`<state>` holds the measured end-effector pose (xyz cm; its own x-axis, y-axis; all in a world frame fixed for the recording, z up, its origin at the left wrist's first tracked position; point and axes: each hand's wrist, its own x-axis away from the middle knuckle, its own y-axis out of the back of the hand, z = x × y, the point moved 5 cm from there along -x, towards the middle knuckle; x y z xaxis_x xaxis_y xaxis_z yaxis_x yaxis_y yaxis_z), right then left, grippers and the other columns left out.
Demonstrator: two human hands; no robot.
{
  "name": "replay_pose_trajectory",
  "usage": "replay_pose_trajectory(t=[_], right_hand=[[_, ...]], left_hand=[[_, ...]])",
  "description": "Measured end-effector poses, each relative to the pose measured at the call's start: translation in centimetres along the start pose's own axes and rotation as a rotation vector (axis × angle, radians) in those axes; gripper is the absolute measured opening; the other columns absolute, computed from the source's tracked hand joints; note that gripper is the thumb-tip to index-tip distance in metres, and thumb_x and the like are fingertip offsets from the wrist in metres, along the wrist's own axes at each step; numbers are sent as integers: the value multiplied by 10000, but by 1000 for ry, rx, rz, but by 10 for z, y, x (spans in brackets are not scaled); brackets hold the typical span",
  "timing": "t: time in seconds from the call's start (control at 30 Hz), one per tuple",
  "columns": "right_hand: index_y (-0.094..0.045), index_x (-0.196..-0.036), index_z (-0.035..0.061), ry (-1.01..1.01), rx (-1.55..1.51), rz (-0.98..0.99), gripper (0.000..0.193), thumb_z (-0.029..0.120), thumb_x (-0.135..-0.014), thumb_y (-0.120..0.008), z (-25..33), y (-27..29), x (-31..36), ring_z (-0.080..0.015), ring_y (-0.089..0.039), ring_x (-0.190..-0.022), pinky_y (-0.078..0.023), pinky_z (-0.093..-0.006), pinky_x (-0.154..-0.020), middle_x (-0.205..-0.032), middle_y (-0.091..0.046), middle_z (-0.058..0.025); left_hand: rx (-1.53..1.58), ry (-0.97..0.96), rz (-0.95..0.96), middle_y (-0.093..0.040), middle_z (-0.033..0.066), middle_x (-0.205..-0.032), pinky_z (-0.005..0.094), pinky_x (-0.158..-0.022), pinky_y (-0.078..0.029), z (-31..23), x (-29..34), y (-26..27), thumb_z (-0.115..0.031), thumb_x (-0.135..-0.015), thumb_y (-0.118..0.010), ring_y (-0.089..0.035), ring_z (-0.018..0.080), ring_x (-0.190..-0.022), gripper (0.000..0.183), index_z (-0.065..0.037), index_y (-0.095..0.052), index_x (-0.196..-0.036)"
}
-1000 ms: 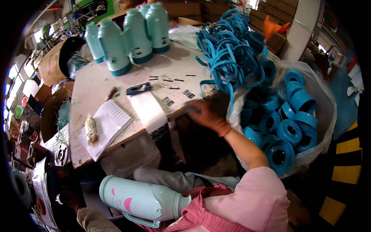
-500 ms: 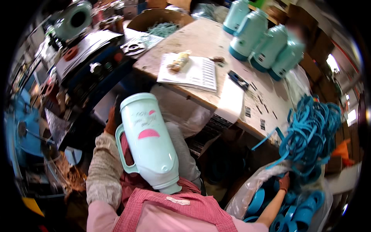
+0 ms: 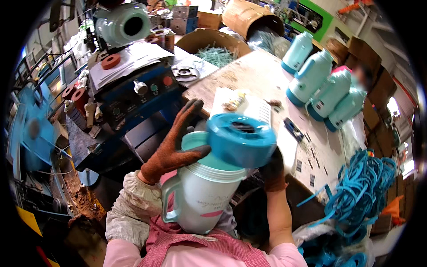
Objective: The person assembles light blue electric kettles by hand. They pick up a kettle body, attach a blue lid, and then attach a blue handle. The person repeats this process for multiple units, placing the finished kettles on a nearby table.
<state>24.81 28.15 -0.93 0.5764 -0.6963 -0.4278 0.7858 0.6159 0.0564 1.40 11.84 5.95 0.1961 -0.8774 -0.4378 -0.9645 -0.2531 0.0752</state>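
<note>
over flask (image 3: 200, 196), hands (image 3: 173, 147) fitting blue cap (image 3: 242, 140)

room: cluttered workshop | table (image 3: 262, 75): worn, pale; blue machine (image 3: 133, 98) on its left | cardboard boxes (image 3: 378, 84) behind; daylight at right
</note>
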Motion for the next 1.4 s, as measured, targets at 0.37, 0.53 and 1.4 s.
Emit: replay_pose_trajectory(t=[0.37, 0.53, 1.4], right_hand=[[-466, -1215, 32, 477, -38, 97, 703, 640, -864, -438, 33, -91, -49, -271, -491, -1110, -313, -527, -1055, -1087, -523, -150], [-468, -1215, 66, 517, -18, -6, 718, 683, -857, -390, 21, -99, -56, -234, -502, -879, -343, -540, -1017, -885, -506, -83], [-506, -1102, 64, 453, -177, -16, 488, 502, -906, -417, 15, -113, -64, -247, -512, -1017, -278, -558, -1087, -963, -505, -104]], left_hand=[[65, -201, 289, -210, 187, -1454, 451, -1120, -198, 30, -12, 39, -497, -445, -890, -210, 340, -1375, 1266, -70, -220, -1431], [9, -227, 295, -200, 199, -1453, 463, -1114, -208, 36, -20, 46, -522, -392, -893, -180, 347, -1381, 1334, -61, -203, -1436], [-107, -232, 112, -393, 178, -1325, 446, -1054, -331, 34, 1, 59, -426, -432, -905, -411, 357, -1241, 1051, -53, -447, -1302]])
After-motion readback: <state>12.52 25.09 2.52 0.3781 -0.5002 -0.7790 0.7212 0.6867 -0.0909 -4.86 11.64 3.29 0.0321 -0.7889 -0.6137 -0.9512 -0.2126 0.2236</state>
